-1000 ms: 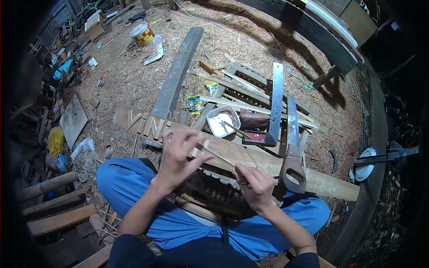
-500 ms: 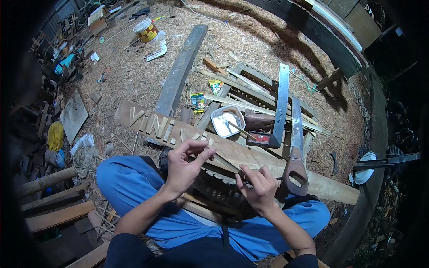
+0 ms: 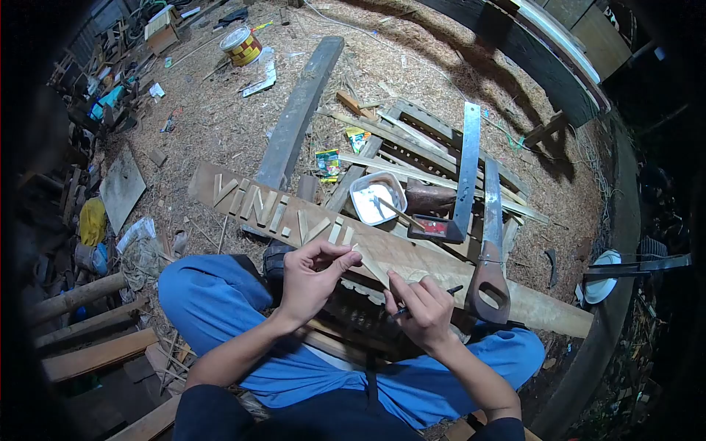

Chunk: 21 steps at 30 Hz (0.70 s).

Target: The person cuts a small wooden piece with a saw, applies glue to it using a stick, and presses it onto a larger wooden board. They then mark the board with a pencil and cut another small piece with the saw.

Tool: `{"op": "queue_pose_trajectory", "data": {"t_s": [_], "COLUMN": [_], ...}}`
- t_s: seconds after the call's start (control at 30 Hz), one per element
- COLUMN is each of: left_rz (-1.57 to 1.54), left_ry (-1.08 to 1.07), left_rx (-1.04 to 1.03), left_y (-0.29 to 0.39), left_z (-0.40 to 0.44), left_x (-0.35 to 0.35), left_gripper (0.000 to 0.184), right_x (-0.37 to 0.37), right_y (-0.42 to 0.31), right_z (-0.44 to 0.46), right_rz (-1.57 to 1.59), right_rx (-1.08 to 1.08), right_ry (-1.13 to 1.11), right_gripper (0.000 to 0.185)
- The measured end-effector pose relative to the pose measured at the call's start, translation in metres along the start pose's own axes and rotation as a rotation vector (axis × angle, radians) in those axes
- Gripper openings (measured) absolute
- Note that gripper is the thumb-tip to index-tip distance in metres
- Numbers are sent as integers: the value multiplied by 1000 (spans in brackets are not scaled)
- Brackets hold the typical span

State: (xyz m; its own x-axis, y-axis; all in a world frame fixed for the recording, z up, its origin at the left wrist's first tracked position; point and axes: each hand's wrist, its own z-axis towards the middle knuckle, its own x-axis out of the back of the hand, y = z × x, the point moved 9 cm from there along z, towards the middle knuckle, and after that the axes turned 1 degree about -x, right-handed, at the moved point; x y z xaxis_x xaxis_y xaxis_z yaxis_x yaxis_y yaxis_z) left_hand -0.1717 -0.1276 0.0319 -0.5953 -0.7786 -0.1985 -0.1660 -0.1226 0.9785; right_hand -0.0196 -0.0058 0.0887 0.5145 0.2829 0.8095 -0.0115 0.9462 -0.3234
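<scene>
My left hand (image 3: 312, 283) pinches one end of a thin wooden strip (image 3: 371, 267) between thumb and fingers. At its other end, the strip meets the closed fingers of my right hand (image 3: 423, 312), which also holds a dark pen (image 3: 454, 289). Behind both hands a long wooden board (image 3: 419, 253) lies slanted across my lap. Short wooden pieces (image 3: 278, 213) stand out on its left part in letter-like shapes. Just beyond the board is a white tub (image 3: 365, 197) of white paste, with a stick (image 3: 397, 212) resting in it.
A handsaw (image 3: 489, 275) and a metal try square (image 3: 467, 165) lie right of the tub. Loose strips and slats (image 3: 412, 143) are piled behind. A thick beam (image 3: 305, 110) stretches away, and a patterned bucket (image 3: 240, 45) stands farther back on the shavings-covered ground.
My left hand has moved slightly down and right, uncovering more of the letter pieces. The strip has turned so its broader face shows. The pen in my right hand is more visible.
</scene>
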Motion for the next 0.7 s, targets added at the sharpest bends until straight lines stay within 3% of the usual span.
{"op": "queue_pose_trajectory", "data": {"t_s": [0.1, 0.2, 0.27, 0.4, 0.47, 0.63, 0.7], "left_rz": [80, 211, 342, 371, 736, 952, 1030], "left_ry": [-11, 11, 52, -10, -21, 50, -17], "left_rx": [-13, 105, -65, -82, -224, -369, -450], "left_y": [6, 7, 22, 21, 36, 48, 48], "left_z": [0, 1, 2, 5, 4, 11, 12], "left_x": [-1, 3, 5, 7, 4, 16, 13], "left_gripper": [17, 19, 25, 29, 33, 37, 36], "right_x": [1, 1, 2, -2, -5, -21, -26], "right_y": [3, 4, 4, 5, 6, 15, 15], "right_z": [2, 4, 4, 6, 6, 3, 2], "right_rz": [-1, 5, 8, -52, -63, -64, -42], "right_rx": [-4, -14, -21, -52, -49, -72, -73], "right_ry": [13, 14, 10, -8, -10, -110, -120], "right_gripper": [42, 41, 42, 42, 41, 47, 48]}}
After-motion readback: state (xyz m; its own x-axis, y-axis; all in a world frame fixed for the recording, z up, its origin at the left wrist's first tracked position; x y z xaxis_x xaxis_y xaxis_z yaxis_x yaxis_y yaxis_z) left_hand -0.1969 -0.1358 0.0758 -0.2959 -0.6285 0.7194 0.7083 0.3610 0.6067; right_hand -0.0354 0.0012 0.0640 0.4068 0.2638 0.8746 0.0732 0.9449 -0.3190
